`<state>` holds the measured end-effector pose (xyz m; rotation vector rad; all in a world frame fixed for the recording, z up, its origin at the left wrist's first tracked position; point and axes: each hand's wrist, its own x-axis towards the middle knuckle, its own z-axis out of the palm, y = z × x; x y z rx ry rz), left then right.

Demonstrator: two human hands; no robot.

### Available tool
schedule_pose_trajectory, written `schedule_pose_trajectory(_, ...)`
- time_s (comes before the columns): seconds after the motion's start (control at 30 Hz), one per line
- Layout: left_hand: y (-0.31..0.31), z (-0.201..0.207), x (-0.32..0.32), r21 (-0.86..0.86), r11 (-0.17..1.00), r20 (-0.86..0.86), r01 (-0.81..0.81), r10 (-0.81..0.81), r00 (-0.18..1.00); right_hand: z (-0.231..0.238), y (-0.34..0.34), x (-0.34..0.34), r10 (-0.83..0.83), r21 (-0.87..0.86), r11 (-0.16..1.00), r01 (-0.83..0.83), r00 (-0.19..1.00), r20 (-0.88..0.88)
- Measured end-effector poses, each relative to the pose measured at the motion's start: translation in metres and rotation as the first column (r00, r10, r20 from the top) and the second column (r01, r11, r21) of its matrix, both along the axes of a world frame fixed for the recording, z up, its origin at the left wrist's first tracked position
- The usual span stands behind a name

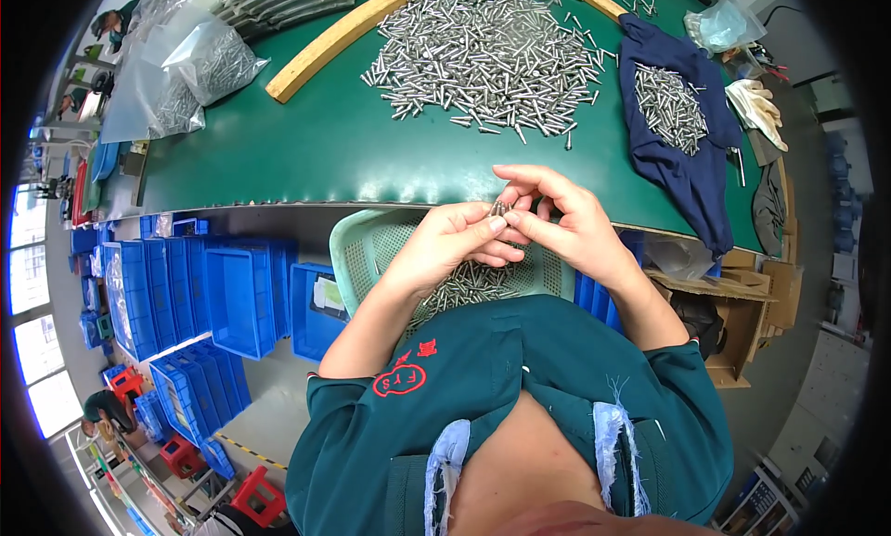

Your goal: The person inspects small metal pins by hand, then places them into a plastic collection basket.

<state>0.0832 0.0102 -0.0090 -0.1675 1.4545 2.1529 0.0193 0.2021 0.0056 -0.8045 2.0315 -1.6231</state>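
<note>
My left hand and my right hand meet in front of my chest, over a light green plastic basket. Between their fingertips is a small bunch of slim silver metal pins, with both thumbs pressed close to it. My right index finger is raised and curved above the bunch. Fingers partly cover the pins, so how each one sits cannot be made out. More such pins lie in the basket below my hands. A large heap of loose pins spreads over the green table beyond.
A wooden strip borders the heap. Dark blue cloth at the right carries a smaller pin pile, near a white glove. Clear bags of pins stand at the left. Blue crates are stacked beside the basket.
</note>
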Motion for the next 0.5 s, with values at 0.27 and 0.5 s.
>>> schedule_pose_trajectory(0.27, -0.0009, 0.0, -0.0001, 0.003, 1.0, 0.025, -0.022, 0.022, 0.999, -0.0029, -0.0021, -0.0008, 0.007, -0.023, 1.0, -0.006, 0.999, 0.032)
schedule_pose_trajectory(0.5, -0.0015, 0.0019, -0.0003, -0.043, 0.999, 0.004, -0.017, 0.017, 1.0, -0.003, -0.005, -0.0017, -0.002, -0.025, 1.0, 0.003, 0.999, 0.051)
